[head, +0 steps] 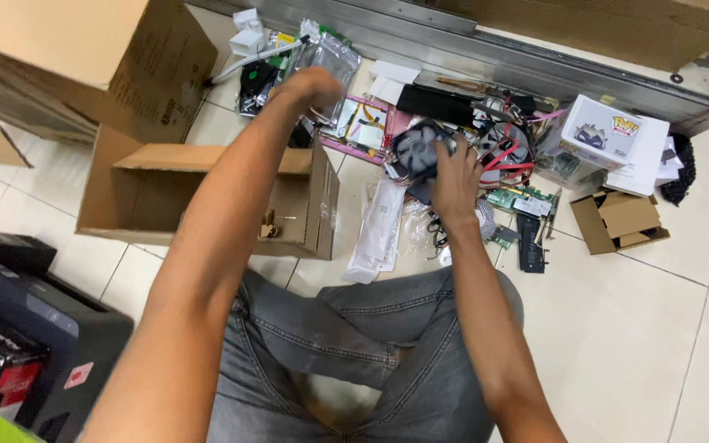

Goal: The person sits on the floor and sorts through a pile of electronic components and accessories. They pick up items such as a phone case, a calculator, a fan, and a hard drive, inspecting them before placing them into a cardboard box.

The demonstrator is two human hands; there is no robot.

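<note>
Near the upper middle of the frame, the right hand (455, 182) has its fingers clamped on a round cooler fan (417, 151), dark with grey blades, held above the cluttered floor (617, 328). Left of it, the left hand (313, 89) is raised, fingers curled together; whether they hold anything cannot be told. Below it stands an open cardboard box (207, 197), and red cables (506, 156) lie to the right.

Pale tiled floor (658, 344) meets a grey metal door track (486, 45).
</note>
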